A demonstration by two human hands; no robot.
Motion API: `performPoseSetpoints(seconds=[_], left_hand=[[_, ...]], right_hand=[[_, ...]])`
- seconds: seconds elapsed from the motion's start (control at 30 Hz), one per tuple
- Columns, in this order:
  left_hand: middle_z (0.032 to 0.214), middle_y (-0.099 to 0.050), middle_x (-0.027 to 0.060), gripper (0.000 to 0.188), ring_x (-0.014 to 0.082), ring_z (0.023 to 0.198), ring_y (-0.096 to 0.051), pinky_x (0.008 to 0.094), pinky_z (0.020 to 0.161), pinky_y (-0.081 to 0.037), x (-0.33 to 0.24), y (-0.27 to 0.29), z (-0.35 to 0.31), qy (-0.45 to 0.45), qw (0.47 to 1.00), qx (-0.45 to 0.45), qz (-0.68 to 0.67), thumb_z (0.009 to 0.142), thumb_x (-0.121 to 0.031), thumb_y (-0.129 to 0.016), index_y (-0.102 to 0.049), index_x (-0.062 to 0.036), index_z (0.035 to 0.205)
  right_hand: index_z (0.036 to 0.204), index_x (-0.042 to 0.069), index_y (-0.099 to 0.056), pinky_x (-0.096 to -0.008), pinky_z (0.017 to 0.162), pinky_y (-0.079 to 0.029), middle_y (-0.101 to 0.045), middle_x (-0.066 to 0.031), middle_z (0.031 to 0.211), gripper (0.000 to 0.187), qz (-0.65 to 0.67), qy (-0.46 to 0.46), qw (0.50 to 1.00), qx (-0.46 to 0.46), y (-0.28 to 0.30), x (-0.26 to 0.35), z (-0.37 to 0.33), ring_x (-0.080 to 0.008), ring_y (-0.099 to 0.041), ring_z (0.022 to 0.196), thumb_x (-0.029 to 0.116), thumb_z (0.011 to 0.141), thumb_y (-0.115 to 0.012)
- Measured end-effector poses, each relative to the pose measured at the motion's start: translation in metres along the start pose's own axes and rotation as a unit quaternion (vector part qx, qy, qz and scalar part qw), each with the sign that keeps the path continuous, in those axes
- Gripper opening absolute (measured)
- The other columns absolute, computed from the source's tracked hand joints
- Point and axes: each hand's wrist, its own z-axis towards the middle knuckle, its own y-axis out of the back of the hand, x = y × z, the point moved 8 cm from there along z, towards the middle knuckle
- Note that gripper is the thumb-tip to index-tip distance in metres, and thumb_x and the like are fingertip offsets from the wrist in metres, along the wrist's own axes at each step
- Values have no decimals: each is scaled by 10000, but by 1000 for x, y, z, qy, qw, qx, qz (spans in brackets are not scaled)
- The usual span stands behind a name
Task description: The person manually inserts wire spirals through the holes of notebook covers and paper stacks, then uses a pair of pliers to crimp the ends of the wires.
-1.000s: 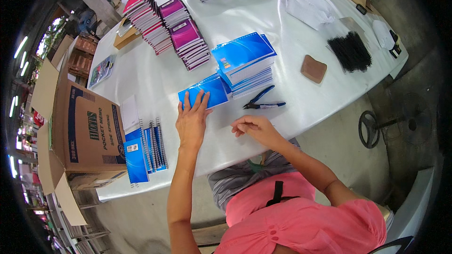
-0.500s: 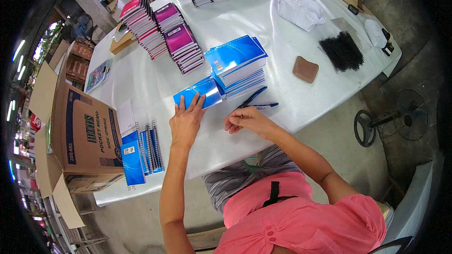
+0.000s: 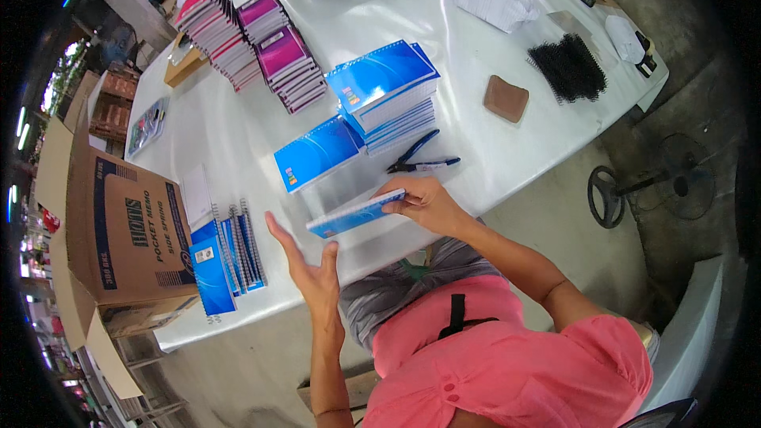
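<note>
My right hand (image 3: pixel 420 202) grips a thin blue notepad (image 3: pixel 357 216) by its right end, thumb on the near face, tilted up on its long edge above the table's front. To the notepad's left, my left hand (image 3: pixel 311 265) is open, thumb and fingers spread, holding nothing. Beyond them a blue-covered notepad (image 3: pixel 317 154) lies flat against a stack of blue notepads (image 3: pixel 384 83) with punched holes along the edge. A pair of dark-blue-handled pliers (image 3: pixel 416 158) rests just past my right hand, its handles apart.
An open cardboard box (image 3: pixel 143 226) stands at left beside coil-bound blue notebooks (image 3: pixel 218 265). Red (image 3: pixel 222 32) and purple notebook stacks (image 3: pixel 285 59) lie farther back. At right are a brown block (image 3: pixel 506 99), black spiral coils (image 3: pixel 567 69) and a floor fan (image 3: pixel 686 182).
My right hand has taken hold of a blue notepad and tilts it up. My left hand has come off the flat notepad and moved nearer, opening. The view has shifted slightly.
</note>
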Motion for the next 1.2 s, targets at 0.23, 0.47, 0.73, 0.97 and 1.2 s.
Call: performPoseSetpoints(seconds=[0.23,0.47,0.73,0.97,1.2], left_hand=[[1616,-124,191,965,315,1497,-110,432,1193,-96,-11,-7,-1,-75,996,-16,44,899,-377,-671,-60,-6,1547],[1532,-347,156,730,407,1354,-384,502,1024,-402,-40,-84,19,-109,832,281,465,906,-376,-606,-289,-110,1507],[1011,-704,135,489,376,770,-668,463,680,-514,-41,-88,20,-106,840,375,377,957,-331,-563,-454,-271,1430],[906,-704,160,506,376,768,-666,483,682,-501,-34,-93,21,-72,816,420,392,949,-356,-573,-454,-270,1434],[1057,-683,145,582,360,758,-675,463,649,-513,-31,-84,25,-102,853,358,364,950,-374,-572,-381,-217,1476]], right_hand=[[1068,4,-663,-261,815,-481,-686,-82,964,227,47,-14,999,12,-15,-29,-10,-100,-610,910,-20,844,-691],[1126,36,-674,-315,850,-513,-707,-90,1050,281,-138,66,981,121,-8,9,2,-136,-653,926,53,848,-712],[891,33,-711,-405,727,-508,-696,-123,880,150,-585,-2,712,-388,364,39,29,-269,-665,809,169,831,-692],[930,80,-678,-467,758,-500,-640,-181,916,146,-781,-64,553,-284,417,-7,20,-330,-626,912,99,817,-587],[941,108,-683,-442,719,-525,-649,-125,957,123,-755,-8,609,-240,382,51,29,-303,-639,939,146,862,-597]])
